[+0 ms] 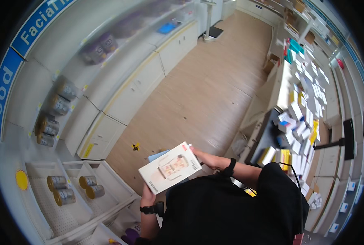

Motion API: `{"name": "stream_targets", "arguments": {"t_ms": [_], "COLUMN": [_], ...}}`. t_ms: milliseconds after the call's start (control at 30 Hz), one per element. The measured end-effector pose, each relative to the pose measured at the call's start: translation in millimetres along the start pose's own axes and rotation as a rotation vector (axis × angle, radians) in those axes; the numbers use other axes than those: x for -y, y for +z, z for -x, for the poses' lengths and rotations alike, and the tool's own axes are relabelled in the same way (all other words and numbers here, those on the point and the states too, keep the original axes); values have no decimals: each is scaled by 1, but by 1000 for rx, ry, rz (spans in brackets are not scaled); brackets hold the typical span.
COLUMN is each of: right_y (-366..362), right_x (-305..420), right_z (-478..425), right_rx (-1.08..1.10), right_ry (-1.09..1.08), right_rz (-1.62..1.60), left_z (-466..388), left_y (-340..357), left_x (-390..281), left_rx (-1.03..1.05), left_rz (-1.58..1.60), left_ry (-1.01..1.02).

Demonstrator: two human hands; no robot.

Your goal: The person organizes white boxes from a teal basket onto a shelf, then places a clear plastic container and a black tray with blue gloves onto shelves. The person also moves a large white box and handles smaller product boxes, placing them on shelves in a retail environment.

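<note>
A white cardboard product box [170, 169] is held at chest height in front of my black shirt, tilted in the view. Its face bears a printed picture of a pinkish, strapped item and some writing. My left hand [148, 194] supports its lower left corner, with the fingers mostly hidden beneath. At the upper right end, my right hand [207, 157] grips the edge, its fingertips partly behind the box. A light blue flat object [158, 155] shows from behind the box's upper left edge; whether I hold it too is unclear.
Shelves with metal cans [59, 104] and purple-labelled tubs [100, 49] line the left wall above white cabinets [111, 122]. A divided white display bin [87, 225] holds several gold-lidded cans [64, 196]. To the right, a counter is heaped with medicine boxes [295, 111] beside a monitor [348, 139].
</note>
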State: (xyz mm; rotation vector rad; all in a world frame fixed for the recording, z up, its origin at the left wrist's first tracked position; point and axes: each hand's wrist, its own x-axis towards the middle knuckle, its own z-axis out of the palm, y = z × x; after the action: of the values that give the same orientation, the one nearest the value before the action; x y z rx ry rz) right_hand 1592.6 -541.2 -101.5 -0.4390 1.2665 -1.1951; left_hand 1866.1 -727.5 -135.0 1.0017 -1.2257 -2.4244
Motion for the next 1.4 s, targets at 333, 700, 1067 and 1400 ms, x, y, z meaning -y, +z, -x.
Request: {"name": "stream_targets", "arguments": {"t_ms": [333,700,1067,1400], "right_y": [-123,-331,-552,-655], "right_x": [136,242,386,458], "right_z": [-181,-381,-611,-804], "right_rx": [-253,-233,34,52], "right_ry": [-253,-250,-344,-250], "right_rz": [-275,-292,-150,130], "left_z": [-338,-625,-875,-1051], "left_y": [45,137,214,194], "left_x": [-161,-204,-231,-235], "left_rx": [433,105,-182,-265], "left_rz": [12,226,363,277], "left_ry": [-90,-114,113,148]}}
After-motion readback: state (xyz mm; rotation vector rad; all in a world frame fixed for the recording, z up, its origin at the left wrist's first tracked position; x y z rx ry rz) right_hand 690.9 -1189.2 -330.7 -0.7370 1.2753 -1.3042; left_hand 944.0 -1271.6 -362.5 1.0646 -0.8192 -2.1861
